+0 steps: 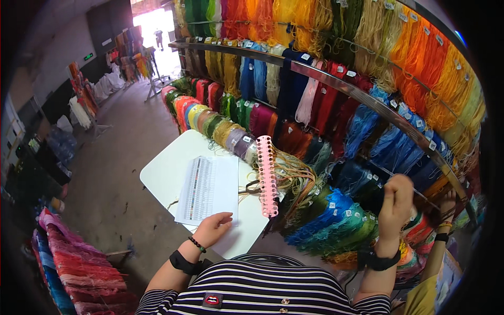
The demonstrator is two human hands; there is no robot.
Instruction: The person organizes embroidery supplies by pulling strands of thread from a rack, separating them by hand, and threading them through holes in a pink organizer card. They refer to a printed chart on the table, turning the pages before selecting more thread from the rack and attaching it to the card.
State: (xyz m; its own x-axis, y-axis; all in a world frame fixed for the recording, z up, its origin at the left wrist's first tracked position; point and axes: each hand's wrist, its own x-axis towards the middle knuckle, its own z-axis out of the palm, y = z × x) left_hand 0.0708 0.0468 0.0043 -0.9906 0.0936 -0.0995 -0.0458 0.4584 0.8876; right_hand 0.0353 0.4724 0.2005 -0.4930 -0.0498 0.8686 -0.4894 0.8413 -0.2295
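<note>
My left hand hovers at the near edge of a small white table, beside a printed chart sheet. Its fingers are loosely extended, and nothing shows in them. To its right lies a long pink thread holder with holes down both sides. Multicoloured embroidery threads trail from the holder's right side. My right hand is raised in front of the hanging skeins, its fingers curled closed. Whatever it may hold cannot be made out.
Racks of labelled thread skeins curve around the front and right, with a metal rail. Another person's hand reaches into the rack at far right. Red and pink skeins hang at lower left. Concrete floor stretches toward a bright doorway.
</note>
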